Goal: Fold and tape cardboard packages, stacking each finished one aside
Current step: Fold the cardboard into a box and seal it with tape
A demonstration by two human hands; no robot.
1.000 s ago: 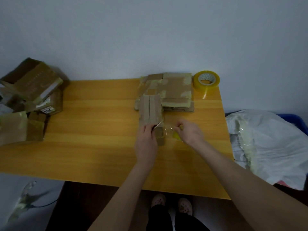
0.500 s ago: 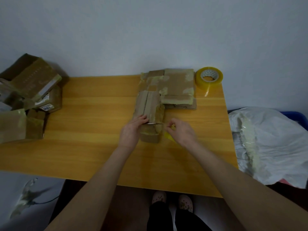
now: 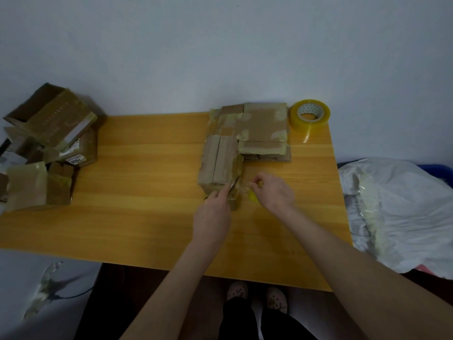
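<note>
A folded brown cardboard package (image 3: 219, 163) lies on the wooden table (image 3: 147, 192), its near end towards me. My left hand (image 3: 215, 212) is at that near end and pinches a strip of clear tape (image 3: 241, 190) against the package's right corner. The strip runs right to my right hand (image 3: 274, 190), which pinches a small yellow object (image 3: 252, 196) just beside the package. Behind the package lies a flat stack of taped cardboard pieces (image 3: 262, 126). The yellowish tape roll (image 3: 310, 114) stands at the table's far right corner.
A pile of taped cardboard boxes (image 3: 49, 143) covers the table's left end. A white plastic bag (image 3: 397, 212) lies off the right edge. A wall runs close behind the table. My feet show under the near edge.
My left hand left the package's left side and came back to its near right corner, where it pinches the tape. My right hand stayed beside the package.
</note>
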